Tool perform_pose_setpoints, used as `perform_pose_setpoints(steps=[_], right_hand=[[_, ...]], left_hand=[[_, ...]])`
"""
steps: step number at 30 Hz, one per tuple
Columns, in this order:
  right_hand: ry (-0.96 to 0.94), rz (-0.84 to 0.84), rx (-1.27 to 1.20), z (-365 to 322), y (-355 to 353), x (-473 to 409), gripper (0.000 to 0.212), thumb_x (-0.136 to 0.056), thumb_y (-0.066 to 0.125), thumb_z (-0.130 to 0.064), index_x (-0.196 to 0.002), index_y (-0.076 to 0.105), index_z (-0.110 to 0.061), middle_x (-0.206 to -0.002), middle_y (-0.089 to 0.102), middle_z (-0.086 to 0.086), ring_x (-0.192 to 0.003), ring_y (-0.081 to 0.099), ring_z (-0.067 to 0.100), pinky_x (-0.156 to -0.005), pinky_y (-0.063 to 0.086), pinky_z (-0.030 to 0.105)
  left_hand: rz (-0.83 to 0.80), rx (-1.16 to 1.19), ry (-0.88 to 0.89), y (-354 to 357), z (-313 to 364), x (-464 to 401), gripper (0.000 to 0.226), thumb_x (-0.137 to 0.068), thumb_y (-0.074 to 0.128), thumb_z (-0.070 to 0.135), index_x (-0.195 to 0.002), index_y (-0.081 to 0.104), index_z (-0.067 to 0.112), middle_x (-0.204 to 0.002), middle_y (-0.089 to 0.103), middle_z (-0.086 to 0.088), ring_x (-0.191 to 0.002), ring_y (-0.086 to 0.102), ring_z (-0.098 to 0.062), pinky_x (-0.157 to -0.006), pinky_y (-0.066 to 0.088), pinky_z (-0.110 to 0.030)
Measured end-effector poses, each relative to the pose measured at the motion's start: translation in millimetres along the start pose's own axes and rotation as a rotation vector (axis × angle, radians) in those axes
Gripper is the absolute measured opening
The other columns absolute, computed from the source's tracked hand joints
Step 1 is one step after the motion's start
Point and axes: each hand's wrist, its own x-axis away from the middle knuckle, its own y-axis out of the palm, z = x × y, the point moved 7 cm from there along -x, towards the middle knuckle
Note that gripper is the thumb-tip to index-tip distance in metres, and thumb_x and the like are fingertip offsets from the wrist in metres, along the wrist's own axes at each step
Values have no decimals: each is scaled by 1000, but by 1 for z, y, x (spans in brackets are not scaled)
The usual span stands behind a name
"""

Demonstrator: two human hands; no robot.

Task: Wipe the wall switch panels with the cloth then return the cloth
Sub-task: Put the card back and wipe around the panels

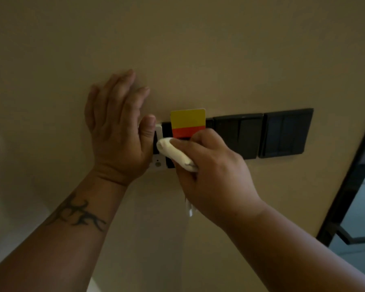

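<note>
A row of dark switch panels runs along the beige wall: the middle panel [238,137], the right panel [286,133] and a left card-holder panel [167,129] with a yellow and red card [188,122] standing in it. Beside it sits a small white panel [158,163]. My right hand [211,171] grips a bunched white cloth [173,151] and presses it against the card-holder panel below the card. My left hand [116,127] lies flat on the wall, fingers spread, thumb touching the white panel's top edge.
A dark door frame [350,182] with a handle [346,236] stands at the right, past the wall's corner. A paler wall surface [13,186] shows at the lower left.
</note>
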Motion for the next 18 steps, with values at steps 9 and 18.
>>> perform_pose_setpoints(steps=[9, 18], right_hand=[[52, 57, 0, 28, -28, 25, 38, -88, 71, -30, -124, 65, -22, -107, 56, -7, -74, 56, 3, -61, 49, 12], [231, -102, -27, 51, 19, 63, 31, -89, 69, -30, -120, 67, -32, -102, 54, -13, -74, 59, 7, -62, 55, 25]], left_hand=[[15, -6, 13, 1, 1, 1, 43, -103, 36, 30, -131, 59, 6, -146, 53, -19, -139, 46, -37, -117, 28, -59], [1, -11, 6, -1, 3, 1, 40, -103, 38, 30, -130, 57, 9, -148, 51, -18, -139, 44, -38, -116, 28, -60]])
